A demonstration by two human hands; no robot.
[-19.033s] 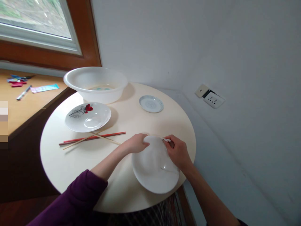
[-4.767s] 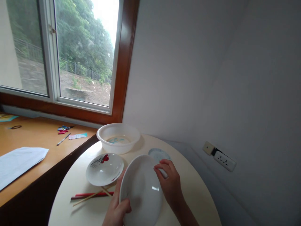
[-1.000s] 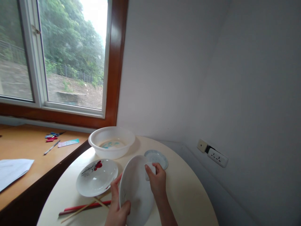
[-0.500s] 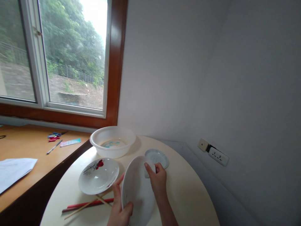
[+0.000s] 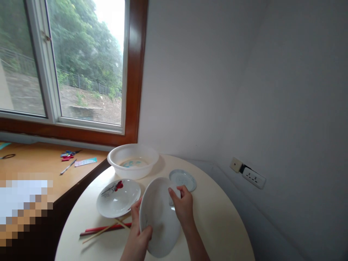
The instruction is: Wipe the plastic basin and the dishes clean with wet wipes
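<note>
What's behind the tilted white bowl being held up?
A small pale plate lies behind it on the round table, its near edge partly covered by the right hand. Farther back stands a white basin. The area directly behind the bowl is hidden, so I can't tell what's there.

No readable text, labels, brands, numbers or signs; pink-and-blue packet (image 5: 85,162) too small to read.

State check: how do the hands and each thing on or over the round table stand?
Left hand, gripping the white bowl at its edge
Right hand, pinching a white piece
White bowl, tilted
White piece, held; contact with the bowl unclear
Flowered bowl, upright
Basin, upright
Small plate, lying flat
Chopsticks, crossed
</note>
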